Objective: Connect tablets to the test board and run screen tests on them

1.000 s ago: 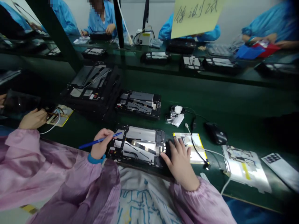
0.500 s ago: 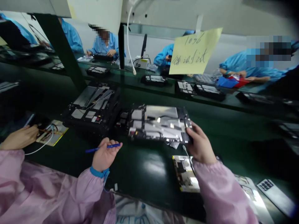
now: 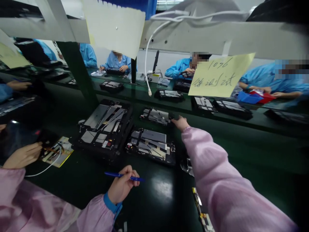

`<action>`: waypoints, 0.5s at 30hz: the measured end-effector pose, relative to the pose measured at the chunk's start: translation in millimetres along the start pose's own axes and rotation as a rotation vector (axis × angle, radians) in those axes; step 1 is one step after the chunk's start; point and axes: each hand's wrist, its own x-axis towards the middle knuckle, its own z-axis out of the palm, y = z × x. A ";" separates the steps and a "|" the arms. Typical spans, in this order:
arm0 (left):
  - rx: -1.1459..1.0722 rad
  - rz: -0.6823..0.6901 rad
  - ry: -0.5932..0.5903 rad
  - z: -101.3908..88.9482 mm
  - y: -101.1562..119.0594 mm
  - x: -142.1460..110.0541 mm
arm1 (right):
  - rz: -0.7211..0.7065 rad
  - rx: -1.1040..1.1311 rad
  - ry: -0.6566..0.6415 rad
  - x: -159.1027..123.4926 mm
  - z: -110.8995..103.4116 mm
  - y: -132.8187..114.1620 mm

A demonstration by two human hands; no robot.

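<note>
My right hand [image 3: 181, 123] reaches far forward, fingers closed on the right edge of an opened tablet [image 3: 155, 116] with silver plates and cables exposed. Another opened tablet [image 3: 152, 145] lies just in front of it on the dark green table. My left hand [image 3: 123, 183], with a blue band [image 3: 109, 202] at the wrist, is palm up nearer the front. A blue pen [image 3: 124, 177] is pinched between its thumb and fingers. To the left of the tablets stands a stack of opened tablets [image 3: 102, 125].
A neighbour's hand [image 3: 24, 154] works at the left by a yellow-edged board [image 3: 59, 153] with a white cable. A similar board [image 3: 202, 209] lies partly under my right sleeve. A white cable [image 3: 147, 64] and a yellow note [image 3: 219, 77] hang ahead. People in blue sit across the table.
My right hand has carried the opened tablet forward to behind another one, which it was covering. My left hand keeps the pen. The view has tilted up.
</note>
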 end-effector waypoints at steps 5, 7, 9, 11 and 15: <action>0.031 -0.034 -0.020 0.9 -4.0 -1.2 | 0.149 -0.072 -0.255 -42.4 12.6 8.0; 0.036 -0.039 -0.031 1.6 -4.3 -2.3 | 0.157 -0.057 -0.297 -59.5 15.0 9.5; 0.041 -0.044 -0.041 1.7 -3.9 -3.9 | 0.149 -0.023 -0.305 -71.8 14.2 9.1; 0.043 -0.038 -0.046 0.8 -3.2 -5.7 | 0.135 0.034 -0.278 -80.1 10.3 7.1; 0.047 -0.011 -0.031 -2.1 -4.2 -7.9 | 0.084 0.230 -0.170 -96.9 -3.9 -0.2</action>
